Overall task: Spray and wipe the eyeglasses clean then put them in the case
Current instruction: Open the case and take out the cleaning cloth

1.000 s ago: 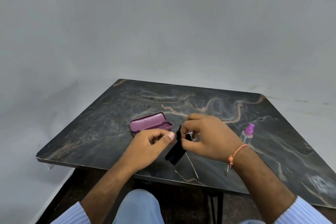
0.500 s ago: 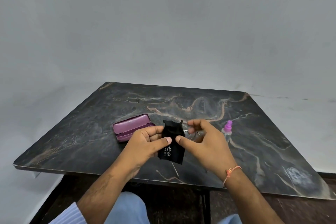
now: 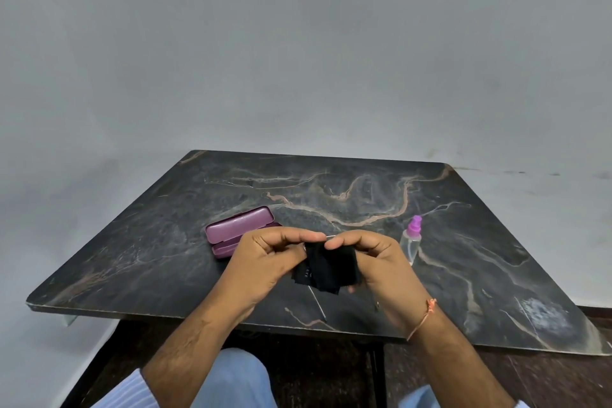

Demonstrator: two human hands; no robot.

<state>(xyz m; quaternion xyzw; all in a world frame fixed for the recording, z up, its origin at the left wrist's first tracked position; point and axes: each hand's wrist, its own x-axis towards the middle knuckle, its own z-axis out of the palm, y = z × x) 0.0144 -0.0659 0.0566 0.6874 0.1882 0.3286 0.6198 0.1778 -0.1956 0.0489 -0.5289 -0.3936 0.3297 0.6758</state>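
Note:
Both hands meet above the near middle of the dark marble table (image 3: 331, 189). My left hand (image 3: 265, 262) and my right hand (image 3: 374, 258) pinch a black cleaning cloth (image 3: 326, 270) that is wrapped over the thin-framed eyeglasses (image 3: 318, 303). The lenses are hidden by the cloth; only a thin temple arm pokes out below and a bit of frame shows between my fingertips. A purple glasses case (image 3: 236, 228) lies open just behind my left hand. A clear spray bottle (image 3: 410, 240) with a pink top stands right of my right hand.
The table's front edge runs close under my wrists, with my knees in light blue trousers (image 3: 231, 378) below it. A grey wall rises behind the table. A pale scuffed patch (image 3: 543, 311) marks the table's near right corner.
My hands have closed together on the cloth and bunched it over the glasses; half a second ago it hung flat between them. The camera has tilted slightly.

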